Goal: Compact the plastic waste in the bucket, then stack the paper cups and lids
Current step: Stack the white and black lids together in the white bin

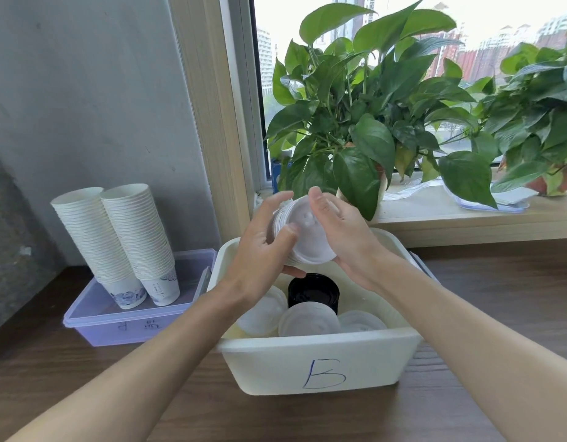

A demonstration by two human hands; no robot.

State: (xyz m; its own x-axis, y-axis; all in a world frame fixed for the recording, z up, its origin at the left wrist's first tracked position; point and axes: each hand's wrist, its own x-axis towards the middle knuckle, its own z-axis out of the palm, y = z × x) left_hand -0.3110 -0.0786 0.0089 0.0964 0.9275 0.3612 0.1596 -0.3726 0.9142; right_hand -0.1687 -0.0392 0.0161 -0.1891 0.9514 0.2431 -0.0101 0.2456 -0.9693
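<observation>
Translucent plastic lid stack (304, 234) hangs over the white bin (317, 362) on the bench (180, 393). The left hand (263, 250) is curled round its side and the right hand (346, 237) grips its top. Loose lids (307, 320) lie inside the bin. The paper cups (122, 237) stand stacked in a purple tray (122, 327) just left of it.

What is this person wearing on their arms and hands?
Nothing visible: the left hand and right hand are ungloved, with no rings showing, and the left forearm and right forearm are bare, with no sleeves, watch or bracelet in view.
</observation>
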